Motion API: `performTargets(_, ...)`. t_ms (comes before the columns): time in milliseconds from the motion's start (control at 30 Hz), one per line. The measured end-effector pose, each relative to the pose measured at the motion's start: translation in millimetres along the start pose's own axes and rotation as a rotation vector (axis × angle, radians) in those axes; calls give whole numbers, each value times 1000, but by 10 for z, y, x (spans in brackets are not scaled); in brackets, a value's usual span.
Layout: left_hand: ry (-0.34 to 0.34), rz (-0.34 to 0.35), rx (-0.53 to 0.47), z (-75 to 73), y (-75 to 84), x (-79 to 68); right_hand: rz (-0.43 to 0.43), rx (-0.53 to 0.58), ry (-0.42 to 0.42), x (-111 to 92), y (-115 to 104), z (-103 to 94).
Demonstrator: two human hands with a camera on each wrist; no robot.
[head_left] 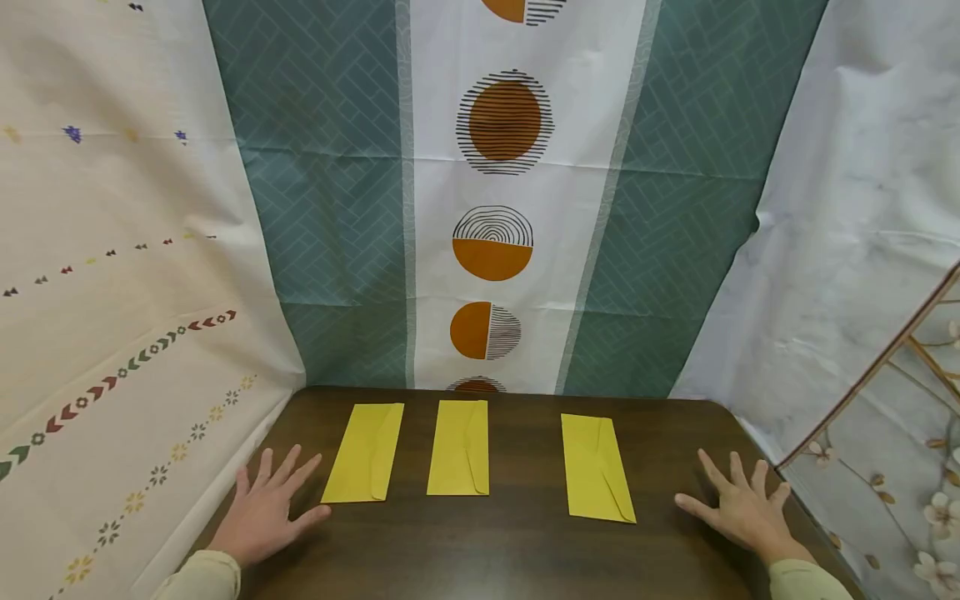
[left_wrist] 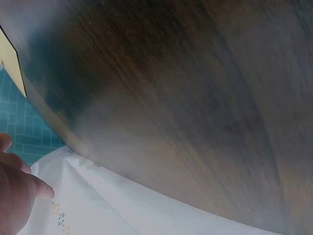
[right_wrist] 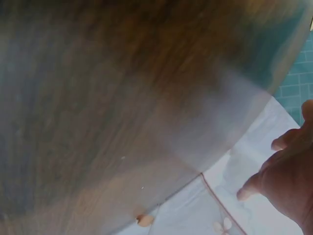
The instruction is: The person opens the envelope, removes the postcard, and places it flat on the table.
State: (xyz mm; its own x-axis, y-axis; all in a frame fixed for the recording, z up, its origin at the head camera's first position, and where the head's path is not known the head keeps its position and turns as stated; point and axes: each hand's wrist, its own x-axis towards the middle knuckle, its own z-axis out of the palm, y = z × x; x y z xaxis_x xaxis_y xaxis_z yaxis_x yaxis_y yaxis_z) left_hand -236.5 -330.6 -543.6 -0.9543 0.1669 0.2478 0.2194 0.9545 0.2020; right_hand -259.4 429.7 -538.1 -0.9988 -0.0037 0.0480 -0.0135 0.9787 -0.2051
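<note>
Three yellow envelopes lie apart on the dark wooden table: a left envelope (head_left: pixel 363 454), a middle envelope (head_left: pixel 458 448) and a right envelope (head_left: pixel 596 467). Each shows a flap line down its right part. My left hand (head_left: pixel 262 510), fingers spread, is just left of the left envelope, its thumb close to that envelope's near corner. My right hand (head_left: pixel 742 504) is spread too, over the table's right side and apart from the right envelope. Neither hand holds anything. The wrist views show the left hand (left_wrist: pixel 17 188) and right hand (right_wrist: pixel 288 169) only in part.
The brown table (head_left: pixel 450 554) has rounded far corners. Behind it hangs a green and white cloth (head_left: pixel 330 208) with orange circles. A cream patterned cloth (head_left: pixel 135 292) borders the left side, and a white floral cloth (head_left: pixel 847 333) the right.
</note>
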Motion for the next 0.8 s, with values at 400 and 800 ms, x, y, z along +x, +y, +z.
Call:
performTargets(400,43,-14,-20,13,35,6,-1,136,-1,85,-80,-49)
performTargets(800,133,-2,-6,33,64,25,30,241,125,80,-244,-51)
